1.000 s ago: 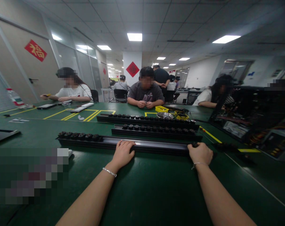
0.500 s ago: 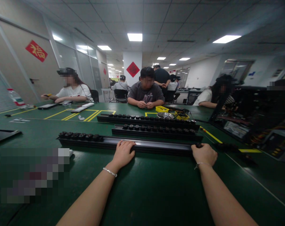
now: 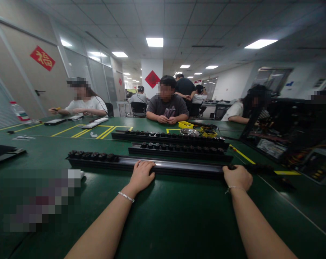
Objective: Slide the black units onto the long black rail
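A long black rail (image 3: pixel 189 167) lies across the green table in front of me, with several black round parts (image 3: pixel 94 155) set in its left end. Over the rail's middle, my left hand (image 3: pixel 142 175) grips its near edge, fingers on top. My right hand (image 3: pixel 238 177) is closed at the rail's right end around a small dark part, mostly hidden by the fingers. Behind lie two more black rails, a nearer one (image 3: pixel 179 152) and a farther one (image 3: pixel 170 138), each with a row of black parts.
Yellow trays (image 3: pixel 186 125) and a metal dish (image 3: pixel 189 132) stand behind the rails. An open computer case (image 3: pixel 273 140) is at the right. A person (image 3: pixel 166 104) sits opposite, others at both sides. A blurred object (image 3: pixel 44 199) lies at the left front.
My right hand has shifted slightly to the right, to the rail's end. My left hand has stayed in place. The person opposite has turned their head.
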